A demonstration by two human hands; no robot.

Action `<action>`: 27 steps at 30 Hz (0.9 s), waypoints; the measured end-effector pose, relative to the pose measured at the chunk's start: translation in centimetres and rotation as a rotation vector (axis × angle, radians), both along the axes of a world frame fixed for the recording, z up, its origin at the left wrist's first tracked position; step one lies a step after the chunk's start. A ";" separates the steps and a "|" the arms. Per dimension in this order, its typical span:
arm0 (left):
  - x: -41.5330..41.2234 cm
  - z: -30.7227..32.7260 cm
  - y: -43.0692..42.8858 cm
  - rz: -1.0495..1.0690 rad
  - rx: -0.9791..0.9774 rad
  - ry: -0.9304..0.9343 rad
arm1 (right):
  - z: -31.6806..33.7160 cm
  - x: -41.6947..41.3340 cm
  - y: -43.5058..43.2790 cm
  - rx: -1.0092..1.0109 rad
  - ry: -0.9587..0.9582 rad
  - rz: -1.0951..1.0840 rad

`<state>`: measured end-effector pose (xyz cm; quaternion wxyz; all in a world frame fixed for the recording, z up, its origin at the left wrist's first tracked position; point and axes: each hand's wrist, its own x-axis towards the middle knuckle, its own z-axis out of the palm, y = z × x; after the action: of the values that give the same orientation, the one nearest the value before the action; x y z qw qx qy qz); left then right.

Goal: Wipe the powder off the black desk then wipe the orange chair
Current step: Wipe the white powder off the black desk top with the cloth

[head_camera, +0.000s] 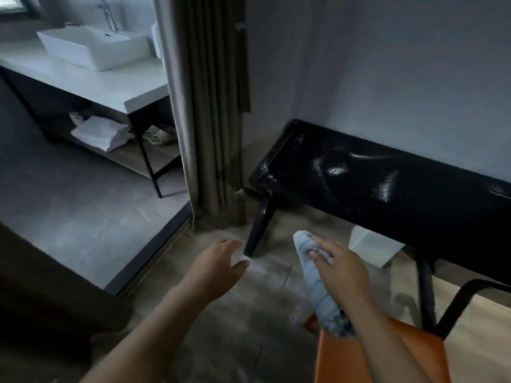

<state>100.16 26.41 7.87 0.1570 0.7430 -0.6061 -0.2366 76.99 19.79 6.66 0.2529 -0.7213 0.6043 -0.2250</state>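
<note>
Bare forearms, bare left hand [221,259] — bare right hand [344,268]

The desk [414,194] is showing black all over. White powder [384,189] is lying on it in speckled patches and thin streaks. The cloth [312,280] is looking pale blue-grey. The chair [359,357] is showing bright orange. The curtain [210,106] is hanging grey-brown with long dark stripes. The sink [91,48] and towels [102,132] are showing white. The floor [249,313] is looking brown here and grey by the sink.
</note>
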 end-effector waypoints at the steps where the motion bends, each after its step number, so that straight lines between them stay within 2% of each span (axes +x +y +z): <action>1: -0.2 0.1 -1.4 -0.024 -0.007 0.004 | 0.1 -0.2 -0.9 -0.007 -0.002 -0.023; 13: -6.3 0.6 -22.3 -0.209 0.038 -0.039 | 0.6 -8.1 -17.7 -0.058 -0.010 -0.185; 27: -13.5 -1.7 -41.3 -0.398 0.083 0.053 | 0.1 -15.9 -31.8 0.002 0.080 -0.399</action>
<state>86.69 -14.87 6.19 0.0924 0.6078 -0.7264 -0.3073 61.07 -11.96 6.77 0.1798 -0.5955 0.7449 -0.2410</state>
